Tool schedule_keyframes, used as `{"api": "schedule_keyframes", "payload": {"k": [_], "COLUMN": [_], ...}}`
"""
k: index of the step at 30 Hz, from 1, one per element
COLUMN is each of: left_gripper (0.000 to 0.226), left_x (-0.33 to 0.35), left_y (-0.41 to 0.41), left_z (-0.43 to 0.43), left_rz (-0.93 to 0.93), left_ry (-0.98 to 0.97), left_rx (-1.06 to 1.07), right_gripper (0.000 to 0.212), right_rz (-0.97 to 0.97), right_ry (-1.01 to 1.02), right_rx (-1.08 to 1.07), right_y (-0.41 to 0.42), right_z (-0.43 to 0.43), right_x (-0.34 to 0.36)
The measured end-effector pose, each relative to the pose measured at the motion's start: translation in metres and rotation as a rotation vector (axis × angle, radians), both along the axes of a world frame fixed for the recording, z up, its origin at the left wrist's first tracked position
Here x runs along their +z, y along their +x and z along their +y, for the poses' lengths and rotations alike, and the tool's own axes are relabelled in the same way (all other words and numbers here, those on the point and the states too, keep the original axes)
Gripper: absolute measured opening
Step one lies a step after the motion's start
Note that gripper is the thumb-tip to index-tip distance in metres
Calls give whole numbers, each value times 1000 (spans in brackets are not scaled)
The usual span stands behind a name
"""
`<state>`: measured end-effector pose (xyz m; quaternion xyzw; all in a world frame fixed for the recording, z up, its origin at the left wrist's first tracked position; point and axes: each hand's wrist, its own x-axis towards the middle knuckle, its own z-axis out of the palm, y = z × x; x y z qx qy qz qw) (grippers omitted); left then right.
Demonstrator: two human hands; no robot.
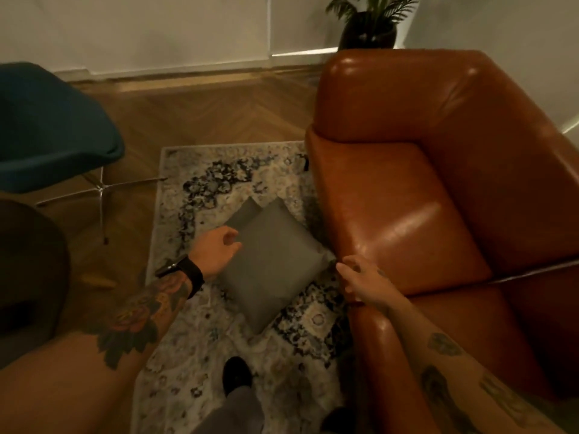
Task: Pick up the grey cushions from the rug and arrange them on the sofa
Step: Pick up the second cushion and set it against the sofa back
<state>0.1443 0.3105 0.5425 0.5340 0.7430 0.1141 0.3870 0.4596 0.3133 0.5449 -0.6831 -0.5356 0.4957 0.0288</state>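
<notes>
A grey cushion (275, 264) lies on the patterned rug (188, 355), turned like a diamond, with a second grey cushion (242, 213) peeking out from under its far edge. My left hand (216, 252) rests at the top cushion's left corner with fingers curled and apart, holding nothing. My right hand (360, 281) pinches the cushion's right corner, just in front of the brown leather sofa (423, 198). The sofa seat has nothing on it.
A blue shell chair (53, 133) on metal legs stands at the left on the wooden floor. A dark round object (28, 277) sits at the near left. A potted plant (369, 26) stands behind the sofa. My shoe (236, 375) is on the rug.
</notes>
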Motion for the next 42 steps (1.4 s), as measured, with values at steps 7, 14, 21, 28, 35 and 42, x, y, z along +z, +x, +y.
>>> {"api": "schedule_keyframes", "payload": {"k": [7,14,21,28,35,42], "left_gripper": [38,36,30,30,39,93], "left_x": [-33,-72,-144,-262,-387,-478], "left_y": [-32,-32,-38,-47,-56,-68], "left_z": [35,84,110,112,112,102], "left_rz": [-16,-10,-97,-134,-409,-638], "left_ry": [-128,-232,-339,-454,-444,-656], "left_rx": [58,126,381,506,894,1344], "right_gripper": [40,46,38,49,81,127], "right_rz": [-35,40,3,-86,-209,-178], "right_ry": [-84,-177,-257,-309,-366,-487], "right_rx": [3,-16,-35,41,26,47], "right_y": [-28,-28,-34,-50,-50,-42], "right_z": [52,134,217,268,284,285], "right_x": [-44,-89,-163,-271,-370,-421]}}
